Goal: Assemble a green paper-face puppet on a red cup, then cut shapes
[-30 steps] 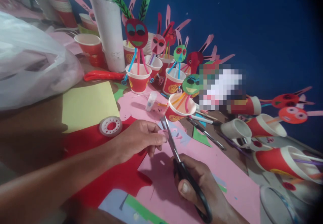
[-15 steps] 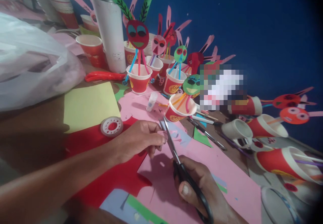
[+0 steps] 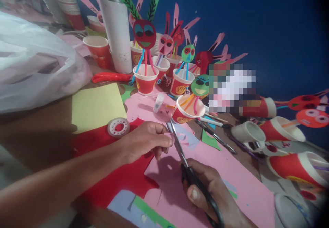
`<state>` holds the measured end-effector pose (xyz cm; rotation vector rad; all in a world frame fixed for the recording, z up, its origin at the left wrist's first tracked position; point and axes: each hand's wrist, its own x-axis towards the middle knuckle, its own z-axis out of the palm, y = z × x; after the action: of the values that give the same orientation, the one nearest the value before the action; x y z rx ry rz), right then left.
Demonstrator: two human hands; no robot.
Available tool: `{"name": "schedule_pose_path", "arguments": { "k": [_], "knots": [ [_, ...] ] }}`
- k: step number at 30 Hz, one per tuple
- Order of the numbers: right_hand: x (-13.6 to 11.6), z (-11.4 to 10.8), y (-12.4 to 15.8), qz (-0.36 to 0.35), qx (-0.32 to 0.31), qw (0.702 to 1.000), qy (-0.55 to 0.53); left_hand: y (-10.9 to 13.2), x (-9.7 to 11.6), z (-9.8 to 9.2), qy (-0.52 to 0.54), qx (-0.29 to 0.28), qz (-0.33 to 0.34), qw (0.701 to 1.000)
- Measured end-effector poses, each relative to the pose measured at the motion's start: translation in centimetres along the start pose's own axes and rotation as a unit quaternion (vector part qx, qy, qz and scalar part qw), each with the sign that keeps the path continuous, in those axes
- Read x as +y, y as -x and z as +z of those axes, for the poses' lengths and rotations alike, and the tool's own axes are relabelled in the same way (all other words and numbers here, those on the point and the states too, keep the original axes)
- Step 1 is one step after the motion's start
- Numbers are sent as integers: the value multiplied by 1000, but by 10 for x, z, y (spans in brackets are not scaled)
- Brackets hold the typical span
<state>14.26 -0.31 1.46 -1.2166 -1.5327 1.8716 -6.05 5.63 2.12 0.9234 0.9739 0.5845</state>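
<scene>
Between the thumb and fingers of my left hand (image 3: 151,140) is a small piece of pink paper (image 3: 168,136), mostly hidden by the fingertips. My right hand (image 3: 205,183) grips black-handled scissors (image 3: 183,157), thumb and fingers at the handles. Their blades are slightly parted, pointing away from me, with the tips just right of my left fingertips. Under both hands lies a large pink paper sheet (image 3: 231,183). Red paper (image 3: 115,173) sits below my left forearm.
A tape roll (image 3: 118,127) rests near yellow paper (image 3: 99,106). Red paper cups with straw-and-paper figures, such as one cup (image 3: 146,84), line the back. A white plastic bag (image 3: 38,63) bulges at left. Pens (image 3: 218,137) and a white mug (image 3: 248,135) stand right.
The whole scene has shifted slightly to the right in view. Both hands keep nearly the same pose, with the scissors still beside the pink paper piece.
</scene>
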Motion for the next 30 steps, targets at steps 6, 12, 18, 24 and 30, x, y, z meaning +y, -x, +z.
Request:
{"name": "schedule_pose_path", "arguments": {
  "k": [6,12,18,24,30],
  "knots": [
    [-6,1,-1,-9,10,1000,11,2,3,2,-18,15,-6,1000],
    [-9,0,-1,0,2,1000,15,1,4,0,-40,26,-10,999],
    [-9,-5,1,6,-15,999,36,2,7,-1,-41,28,-5,999],
    [-6,-6,3,9,-24,999,31,3,9,-1,-55,23,-13,998],
    [-8,-5,2,2,-18,999,37,3,9,-2,-53,13,-23,998]
  ]
}}
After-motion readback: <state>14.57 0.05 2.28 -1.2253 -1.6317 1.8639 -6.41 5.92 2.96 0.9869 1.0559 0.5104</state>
